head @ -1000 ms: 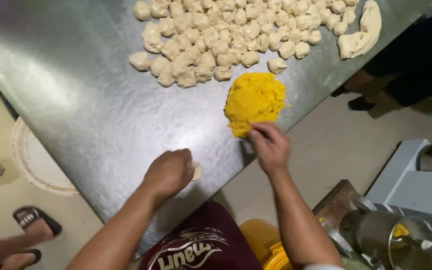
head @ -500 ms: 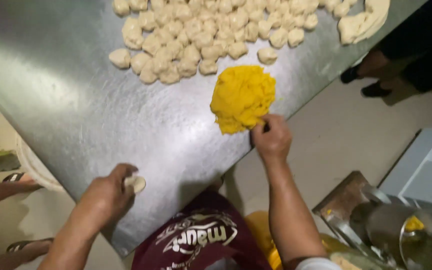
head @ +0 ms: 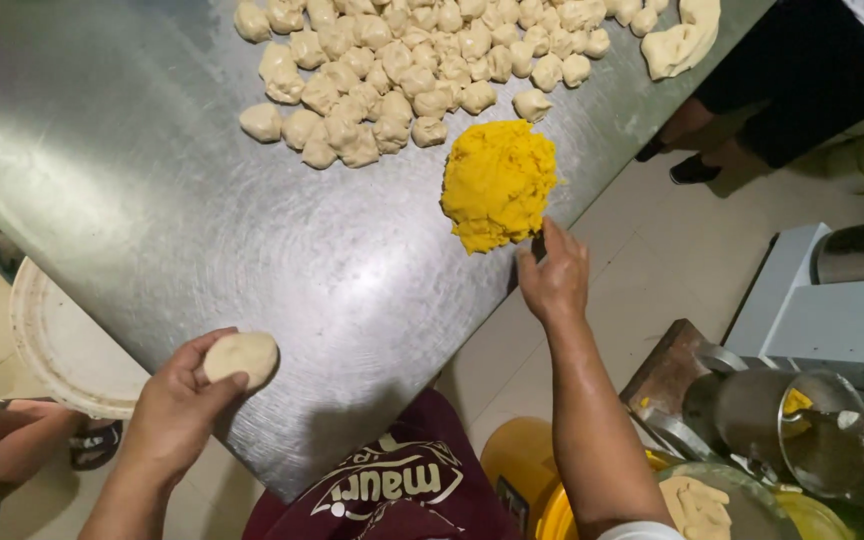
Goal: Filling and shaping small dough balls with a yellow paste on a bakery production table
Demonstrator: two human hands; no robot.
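My left hand (head: pixel 177 405) holds a flattened round of pale dough (head: pixel 240 357) at the near edge of the steel table (head: pixel 132 170). My right hand (head: pixel 554 280) reaches to the near edge of a heap of bright yellow filling (head: pixel 497 183) and grips a small dark tool that is mostly hidden by the fingers. Beyond the filling lies a spread of several pale dough pieces (head: pixel 392 70).
A larger lump of dough (head: pixel 684 40) sits at the table's far right edge, with another person's legs (head: pixel 742 110) beside it. A round white tray (head: pixel 62 345) lies low on the left. A yellow bucket (head: pixel 527 470) and metal containers (head: pixel 782 420) stand at lower right.
My left hand has lifted off the table, drawn back to the near edge and now shows the flattened dough round. My right hand stays at the yellow filling.
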